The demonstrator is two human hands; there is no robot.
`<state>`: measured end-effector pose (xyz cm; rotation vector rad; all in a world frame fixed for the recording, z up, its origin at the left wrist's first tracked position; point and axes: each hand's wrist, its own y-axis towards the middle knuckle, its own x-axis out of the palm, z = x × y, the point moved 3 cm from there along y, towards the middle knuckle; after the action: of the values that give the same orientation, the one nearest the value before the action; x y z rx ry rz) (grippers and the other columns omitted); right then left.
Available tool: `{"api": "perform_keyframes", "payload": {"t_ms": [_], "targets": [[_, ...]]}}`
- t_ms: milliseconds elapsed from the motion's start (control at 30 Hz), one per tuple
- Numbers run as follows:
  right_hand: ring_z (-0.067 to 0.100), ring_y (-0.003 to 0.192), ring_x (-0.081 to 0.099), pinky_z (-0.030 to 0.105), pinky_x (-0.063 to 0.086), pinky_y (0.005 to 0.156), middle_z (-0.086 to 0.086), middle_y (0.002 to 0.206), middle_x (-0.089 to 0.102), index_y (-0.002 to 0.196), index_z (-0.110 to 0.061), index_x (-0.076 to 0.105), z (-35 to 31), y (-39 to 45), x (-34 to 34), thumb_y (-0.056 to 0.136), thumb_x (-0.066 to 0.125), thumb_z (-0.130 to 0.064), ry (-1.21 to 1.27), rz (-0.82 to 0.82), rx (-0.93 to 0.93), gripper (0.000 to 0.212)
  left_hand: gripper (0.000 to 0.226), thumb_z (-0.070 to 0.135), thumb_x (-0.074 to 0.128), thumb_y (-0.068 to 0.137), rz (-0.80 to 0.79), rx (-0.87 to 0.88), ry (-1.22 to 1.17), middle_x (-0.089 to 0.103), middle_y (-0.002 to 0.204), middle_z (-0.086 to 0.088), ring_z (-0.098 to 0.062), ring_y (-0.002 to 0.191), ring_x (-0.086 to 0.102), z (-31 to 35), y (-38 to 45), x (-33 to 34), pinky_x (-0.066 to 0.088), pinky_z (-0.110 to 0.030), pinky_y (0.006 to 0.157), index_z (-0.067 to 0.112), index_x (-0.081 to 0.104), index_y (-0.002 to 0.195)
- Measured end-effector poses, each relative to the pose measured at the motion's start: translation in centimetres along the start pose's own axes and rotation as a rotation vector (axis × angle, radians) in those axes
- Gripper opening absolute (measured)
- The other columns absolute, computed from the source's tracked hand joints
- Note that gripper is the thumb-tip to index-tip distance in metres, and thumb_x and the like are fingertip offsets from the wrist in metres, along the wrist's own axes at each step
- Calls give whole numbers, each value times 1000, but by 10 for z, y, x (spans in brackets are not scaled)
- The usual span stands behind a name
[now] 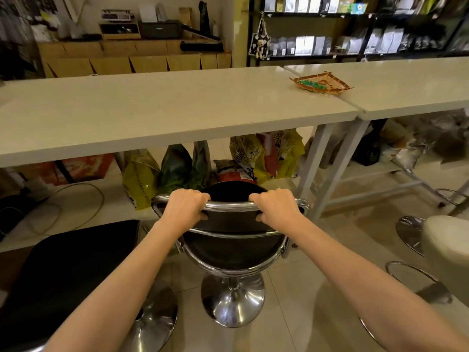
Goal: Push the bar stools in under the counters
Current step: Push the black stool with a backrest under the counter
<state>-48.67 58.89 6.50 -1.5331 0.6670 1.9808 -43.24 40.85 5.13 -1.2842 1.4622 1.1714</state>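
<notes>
We see both forearms extended forward. The left hand and the right hand each curl their fingers over the chrome top rail of the black bar stool, thumbs tucked under the rail. The stool stands on the tiled floor just in front of the near edge of the white counter, its backrest below that edge. A second counter adjoins at the right; a woven tray sits across their seam. Bags rest on a low shelf beneath. The stool has a curved black seat, chrome frame and round chrome base. A black seat stands left, a pale stool right.
</notes>
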Motion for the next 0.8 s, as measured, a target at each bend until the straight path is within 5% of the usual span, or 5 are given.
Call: {"api": "perform_keyframes", "payload": {"t_ms": [800], "targets": [[25, 97, 64, 29, 35, 63, 2, 106, 69, 127, -27, 48, 51, 22, 13, 86, 63, -36, -24, 56, -170, 45, 25, 33, 60, 87, -34, -128, 54, 68, 92, -1, -22, 84, 64, 34, 19, -5, 40, -30, 61, 18, 58, 107]]}}
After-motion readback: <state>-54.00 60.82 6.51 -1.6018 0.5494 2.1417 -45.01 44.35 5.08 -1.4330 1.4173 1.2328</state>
